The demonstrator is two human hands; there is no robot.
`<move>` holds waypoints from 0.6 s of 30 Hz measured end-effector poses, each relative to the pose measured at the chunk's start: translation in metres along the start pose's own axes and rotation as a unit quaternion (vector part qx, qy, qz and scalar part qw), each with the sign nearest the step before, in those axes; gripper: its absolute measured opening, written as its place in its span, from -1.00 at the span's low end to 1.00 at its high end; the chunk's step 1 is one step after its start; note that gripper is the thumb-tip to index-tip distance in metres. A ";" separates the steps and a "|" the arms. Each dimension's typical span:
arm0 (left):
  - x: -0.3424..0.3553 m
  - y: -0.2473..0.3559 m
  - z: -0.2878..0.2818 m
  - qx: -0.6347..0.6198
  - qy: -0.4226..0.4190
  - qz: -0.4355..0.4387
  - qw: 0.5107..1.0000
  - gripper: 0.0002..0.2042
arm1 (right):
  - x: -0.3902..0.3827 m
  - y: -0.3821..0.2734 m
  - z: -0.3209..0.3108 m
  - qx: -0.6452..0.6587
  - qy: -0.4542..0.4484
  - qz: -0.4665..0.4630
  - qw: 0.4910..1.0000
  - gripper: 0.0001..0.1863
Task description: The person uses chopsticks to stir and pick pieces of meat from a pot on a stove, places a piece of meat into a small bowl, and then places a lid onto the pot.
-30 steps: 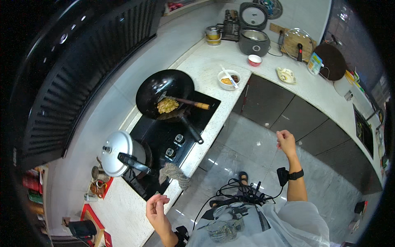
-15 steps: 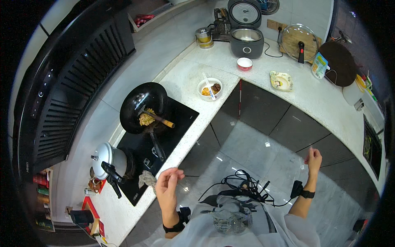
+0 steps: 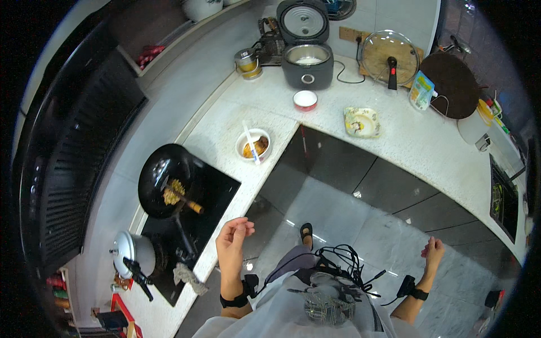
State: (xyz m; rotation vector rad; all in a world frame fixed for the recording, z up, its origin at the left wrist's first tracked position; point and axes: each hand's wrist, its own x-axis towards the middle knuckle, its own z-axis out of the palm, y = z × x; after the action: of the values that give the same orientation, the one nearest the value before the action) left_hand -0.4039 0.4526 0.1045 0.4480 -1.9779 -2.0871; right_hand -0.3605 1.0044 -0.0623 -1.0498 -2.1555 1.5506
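My left hand (image 3: 232,243) is raised beside the counter edge, fingers loosely curled and holding nothing, nearest the black hob (image 3: 194,225). My right hand (image 3: 434,249) hangs over the grey floor on the right, fingers loosely bent and holding nothing. On the hob sits a black wok (image 3: 164,180) with yellow food and a wooden-handled spatula (image 3: 186,198) resting in it. A white bowl (image 3: 252,146) with food and a spoon stands on the counter beyond the hob.
A steel pressure cooker (image 3: 131,254) and a grey cloth (image 3: 185,275) are at the hob's near end. An open rice cooker (image 3: 306,56), a small red bowl (image 3: 305,100), a patterned dish (image 3: 361,121) and a glass lid (image 3: 390,50) stand on the white L-shaped counter (image 3: 428,146).
The view has swung toward the corner of the counter. My left hand has risen and moved right of the hob; my right hand has dropped lower on the right.
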 end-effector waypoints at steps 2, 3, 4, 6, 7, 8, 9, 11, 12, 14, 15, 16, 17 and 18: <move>0.023 -0.007 0.017 -0.008 -0.022 0.000 1.000 -0.81 | 0.007 -0.009 -0.002 -0.020 0.032 0.003 0.999 -0.73; 0.036 -0.010 0.025 -0.010 -0.041 -0.002 0.999 -0.81 | 0.011 -0.014 -0.002 -0.031 0.049 0.003 0.998 -0.73; 0.049 -0.013 0.032 -0.010 -0.056 -0.011 0.998 -0.80 | 0.016 -0.020 0.000 -0.026 0.055 0.004 0.998 -0.73; 0.077 -0.019 0.047 -0.020 -0.090 -0.015 0.996 -0.80 | 0.026 -0.036 0.007 -0.020 0.070 0.008 0.997 -0.74; 0.093 -0.021 0.055 -0.034 -0.112 -0.007 0.993 -0.80 | 0.031 -0.044 0.013 -0.026 0.081 0.012 0.996 -0.74; 0.108 -0.022 0.064 -0.044 -0.133 -0.006 0.990 -0.80 | 0.036 -0.053 0.018 -0.036 0.082 0.000 0.996 -0.74; 0.122 -0.022 0.074 -0.055 -0.156 -0.005 0.986 -0.80 | 0.041 -0.061 0.025 -0.043 0.087 -0.003 0.995 -0.74; 0.147 -0.019 0.096 -0.035 -0.213 -0.002 0.976 -0.80 | 0.050 -0.074 0.036 -0.020 0.089 -0.018 0.996 -0.73; 0.158 -0.017 0.107 -0.024 -0.242 -0.002 0.970 -0.80 | 0.052 -0.079 0.039 -0.023 0.110 -0.018 0.994 -0.73; 0.183 -0.012 0.130 -0.012 -0.332 0.002 0.943 -0.78 | 0.055 -0.082 0.042 -0.012 0.137 -0.030 0.990 -0.72; 0.193 -0.011 0.141 0.011 -0.373 0.014 0.928 -0.77 | 0.053 -0.080 0.039 -0.014 0.151 -0.012 0.988 -0.71; 0.202 -0.013 0.155 0.036 -0.410 0.035 0.911 -0.77 | 0.049 -0.077 0.034 -0.030 0.178 0.025 0.983 -0.72; 0.213 -0.016 0.171 0.026 -0.445 0.063 0.893 -0.77 | 0.045 -0.074 0.026 -0.036 0.184 0.039 0.982 -0.73; 0.219 -0.019 0.184 0.033 -0.466 0.075 0.881 -0.77 | 0.041 -0.068 0.020 -0.032 0.189 0.058 0.980 -0.74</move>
State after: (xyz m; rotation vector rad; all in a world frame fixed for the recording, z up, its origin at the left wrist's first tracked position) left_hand -0.6745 0.5428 0.0796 -0.8607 -2.4046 -2.3513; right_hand -0.4278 1.0087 -0.0160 -1.3854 -1.9220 1.2103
